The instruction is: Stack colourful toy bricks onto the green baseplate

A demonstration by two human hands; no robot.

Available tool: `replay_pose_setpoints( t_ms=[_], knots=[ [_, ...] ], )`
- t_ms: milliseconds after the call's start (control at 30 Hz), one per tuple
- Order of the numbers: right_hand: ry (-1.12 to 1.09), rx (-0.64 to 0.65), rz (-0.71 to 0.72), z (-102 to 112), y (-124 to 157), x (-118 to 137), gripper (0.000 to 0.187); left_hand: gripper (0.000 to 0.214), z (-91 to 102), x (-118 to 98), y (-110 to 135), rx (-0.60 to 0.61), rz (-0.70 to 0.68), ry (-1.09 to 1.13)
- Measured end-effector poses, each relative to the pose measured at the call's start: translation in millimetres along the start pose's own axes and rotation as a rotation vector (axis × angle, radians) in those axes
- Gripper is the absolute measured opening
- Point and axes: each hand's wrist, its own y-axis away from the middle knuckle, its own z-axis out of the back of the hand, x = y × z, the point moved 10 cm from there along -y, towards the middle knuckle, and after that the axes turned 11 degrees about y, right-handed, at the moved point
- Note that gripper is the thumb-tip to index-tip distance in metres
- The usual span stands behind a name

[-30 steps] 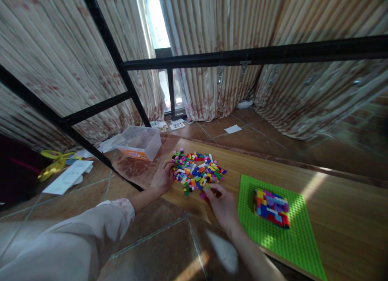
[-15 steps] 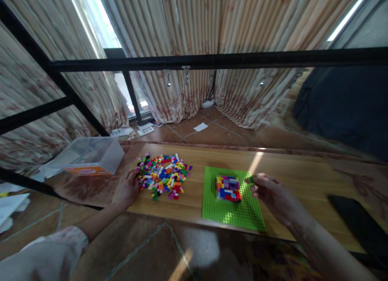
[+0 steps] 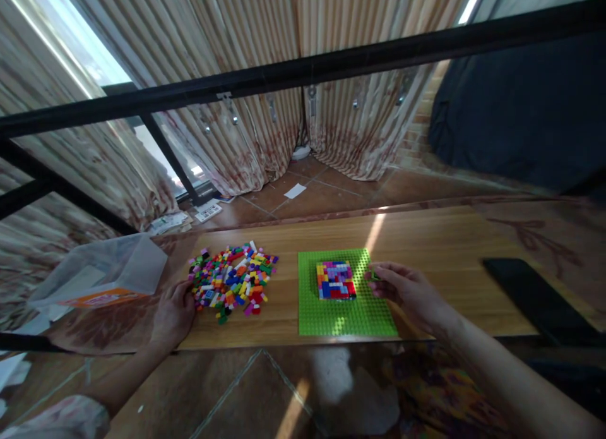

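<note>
Still pinching 1 green brick in right hand at green plate edge; still resting left hand open against brick pile; cannot read box label.

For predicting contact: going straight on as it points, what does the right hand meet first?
Probably the multicoloured brick build on the green baseplate, just ahead of the right hand; depth unclear.

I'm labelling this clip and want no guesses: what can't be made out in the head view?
All head view.
Small green piece in the right hand: too small, partly covered by fingers; shape unclear.
Left hand beside the brick pile: back faces camera, so any brick under it is hidden.
Dark flat object, far right: shadowed, unidentifiable.
Clear box: contents blurred.
</note>
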Motion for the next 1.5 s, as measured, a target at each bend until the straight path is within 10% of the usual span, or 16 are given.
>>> replay_pose_setpoints(
  t_ms=[467,900,1500],
  knots=[
    [0.079,0.074,0.036,-24.7,-2.0,-0.4,0.037,0.036,-1.8,1.5,-1.7,-0.004,-0.008,0.010],
    [1.457,-0.155,0.565,-69.8,3.8,37.8,0.024,0.036,-3.4,1.7,0.4,0.012,0.009,0.014],
    [1.499,-0.199,0.743,-71.7,2.3,43.5,0.019,0.036,-5.6,5.6,3.2,-0.014,-0.011,0.026]
  ],
)
